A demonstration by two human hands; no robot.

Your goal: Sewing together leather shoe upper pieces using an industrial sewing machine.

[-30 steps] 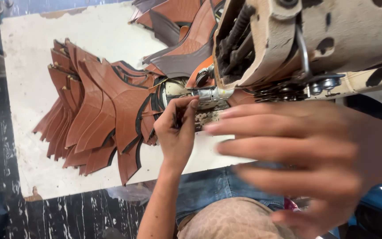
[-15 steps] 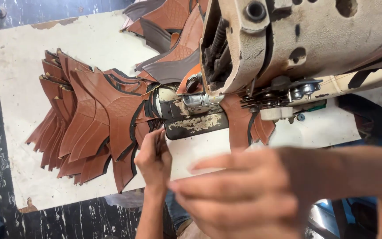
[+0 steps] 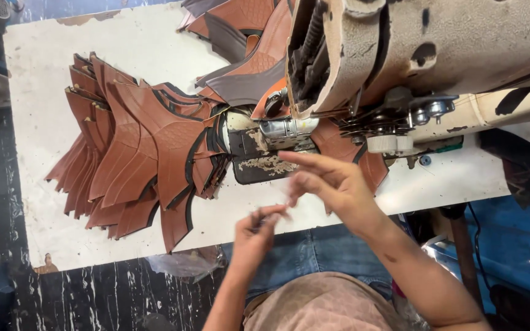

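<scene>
L hand [image 3: 254, 236] is raised over the counter [image 3: 62, 122] edge w/ fingers [image 3: 271, 213] pinched narrow, maybe on a thread, too blurred to tell. R hand [image 3: 332, 184] hovers just above it near the sewing machine [image 3: 412, 55] base, fingers loosely spread & holding nothing visible. Stacked brown leather pieces [image 3: 136, 153] fan out on the counter beside the machine; more are partly hidden behind its head, which is cut off at top.
</scene>
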